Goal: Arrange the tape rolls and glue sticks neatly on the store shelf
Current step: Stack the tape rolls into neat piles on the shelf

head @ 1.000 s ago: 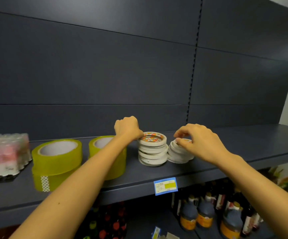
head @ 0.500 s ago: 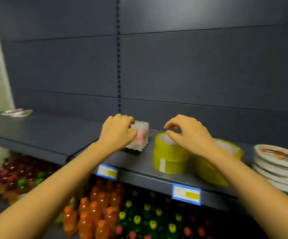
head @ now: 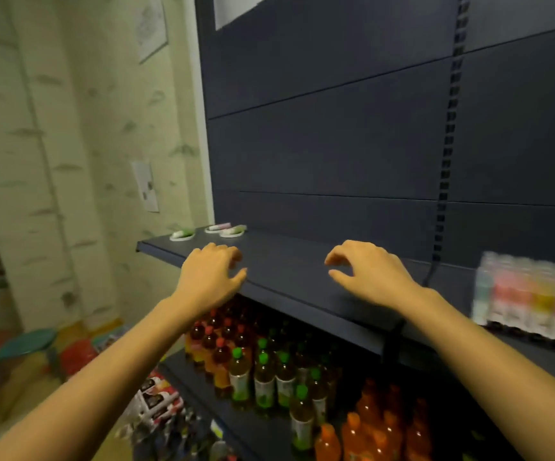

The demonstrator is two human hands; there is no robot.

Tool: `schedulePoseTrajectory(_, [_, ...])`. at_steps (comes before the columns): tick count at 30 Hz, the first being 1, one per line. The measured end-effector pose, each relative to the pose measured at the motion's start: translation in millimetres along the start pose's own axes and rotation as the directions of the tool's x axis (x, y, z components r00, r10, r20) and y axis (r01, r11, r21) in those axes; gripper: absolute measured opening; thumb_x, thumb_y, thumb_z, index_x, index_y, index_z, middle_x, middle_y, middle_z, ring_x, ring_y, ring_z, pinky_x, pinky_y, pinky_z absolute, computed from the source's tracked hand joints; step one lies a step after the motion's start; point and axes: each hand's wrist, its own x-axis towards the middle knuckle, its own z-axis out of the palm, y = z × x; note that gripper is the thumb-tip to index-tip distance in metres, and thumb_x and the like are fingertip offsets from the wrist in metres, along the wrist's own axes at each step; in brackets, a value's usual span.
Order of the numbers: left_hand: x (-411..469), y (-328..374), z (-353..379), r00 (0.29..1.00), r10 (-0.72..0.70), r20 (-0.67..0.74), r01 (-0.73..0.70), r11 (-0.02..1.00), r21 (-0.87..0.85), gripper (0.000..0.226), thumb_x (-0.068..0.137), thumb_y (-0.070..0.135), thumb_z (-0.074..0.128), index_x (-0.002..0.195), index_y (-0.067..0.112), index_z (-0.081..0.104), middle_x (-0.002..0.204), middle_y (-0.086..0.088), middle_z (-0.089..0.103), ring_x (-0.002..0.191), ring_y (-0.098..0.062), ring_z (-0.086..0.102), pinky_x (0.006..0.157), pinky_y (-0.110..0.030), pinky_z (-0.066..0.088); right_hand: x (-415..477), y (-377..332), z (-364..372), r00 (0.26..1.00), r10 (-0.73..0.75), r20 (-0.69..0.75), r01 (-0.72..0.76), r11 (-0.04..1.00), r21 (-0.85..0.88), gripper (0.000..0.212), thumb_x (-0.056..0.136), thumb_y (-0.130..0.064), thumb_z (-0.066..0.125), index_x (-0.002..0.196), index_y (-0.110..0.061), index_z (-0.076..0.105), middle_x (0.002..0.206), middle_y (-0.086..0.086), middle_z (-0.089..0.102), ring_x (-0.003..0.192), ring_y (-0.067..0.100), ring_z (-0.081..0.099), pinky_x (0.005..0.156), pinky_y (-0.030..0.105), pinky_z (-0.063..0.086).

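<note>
Here the dark store shelf [head: 296, 277] runs out past the right edge. At its right a wrapped pack of glue sticks [head: 532, 294] is blurred and cut off by the frame. The left hand [head: 209, 277] and right hand [head: 372, 277] hover over the shelf's front, fingers loosely curled, holding nothing. At the far left end, three small sticks [head: 216, 227] lie on white rings [head: 180, 237], too blurred to name.

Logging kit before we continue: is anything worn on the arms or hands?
Nothing shows: the left hand and right hand are ungloved, no rings or watch in view; the left forearm and right forearm are bare to the frame edge.
</note>
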Motion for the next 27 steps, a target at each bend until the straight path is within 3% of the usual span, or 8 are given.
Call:
schedulePoseTrajectory(9, [13.0, -142.1, 36.2, 0.992, -0.126, 0.006, 0.126, 0.992, 0.025, 0.028, 0.09, 0.034, 0.049, 0.107, 0.015, 0.061, 0.105, 0.0, 0.067, 0.102, -0.022, 0.056, 0.082, -0.033, 0.043, 124.9, -73.6, 77.5, 0.993, -0.03, 0.113, 0.032, 0.999, -0.009, 0.025, 0.093, -0.033, 0.05, 0.116, -0.026, 0.058, 0.119, -0.006, 0.059, 0.107, 0.017, 0.057, 0.083, 0.034, 0.047])
schedulePoseTrajectory(17, [65.7, -221.7, 87.0, 0.989, -0.148, 0.001, 0.148, 0.988, 0.033, 0.03, 0.091, 0.034, 0.048, 0.108, 0.015, 0.063, 0.106, 0.0, 0.067, 0.102, -0.021, 0.057, 0.084, -0.033, 0.043, 236.8, -88.2, 140.3, 0.988, -0.029, 0.154, 0.035, 0.999, -0.036, 0.024, 0.093, -0.032, 0.051, 0.114, -0.026, 0.06, 0.115, -0.003, 0.061, 0.102, 0.019, 0.059, 0.08, 0.034, 0.048])
schedulePoseTrajectory(27, [197.8, -284.1, 158.5, 0.992, -0.126, 0.033, 0.127, 0.991, -0.034, 0.028, 0.09, 0.032, 0.051, 0.104, 0.014, 0.066, 0.106, -0.005, 0.068, 0.095, -0.024, 0.061, 0.08, -0.034, 0.049, 380.1, -52.1, 204.3, 0.966, 0.189, 0.177, -0.202, 0.978, 0.056, 0.025, 0.092, -0.031, 0.054, 0.115, -0.023, 0.06, 0.12, 0.003, 0.061, 0.109, 0.024, 0.057, 0.091, 0.039, 0.048])
